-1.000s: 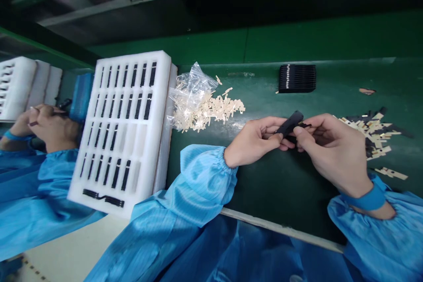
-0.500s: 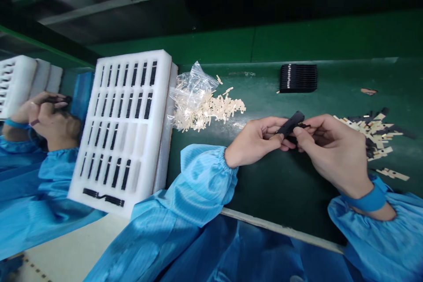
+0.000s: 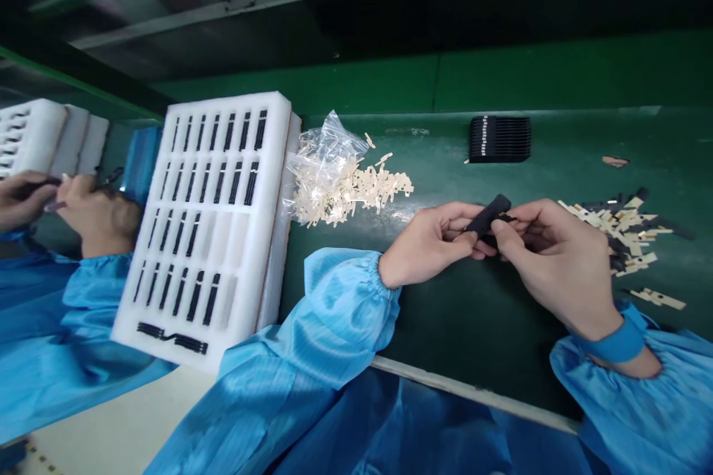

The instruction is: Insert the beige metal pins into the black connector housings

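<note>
My left hand [image 3: 426, 243] is closed round a slim black plastic bar [image 3: 489, 215], which slants up to the right between thumb and fingers. Close against its right side, my right hand [image 3: 562, 260] pinches with thumb and forefinger. A small dark bit with a gold glint shows at those fingertips, but most of it is hidden. To the right of my right hand lies a loose pile of cream strips and black pieces [image 3: 627, 230]. Behind both hands stands a neat row of black parts [image 3: 501, 139] with a pale line of marks.
A white foam tray [image 3: 186, 211] holds rows of black parts in slots, on my left. Beside it, a clear plastic bag [image 3: 331, 145] lies on a heap of cream pieces [image 3: 356, 193]. At far left are a co-worker's hands [image 3: 97, 215] and more foam trays [image 3: 41, 133].
My hands stay together on the black bar, with only a slight shift in its angle. The co-worker's hands have moved left and apart. The whole view has shifted a little.
</note>
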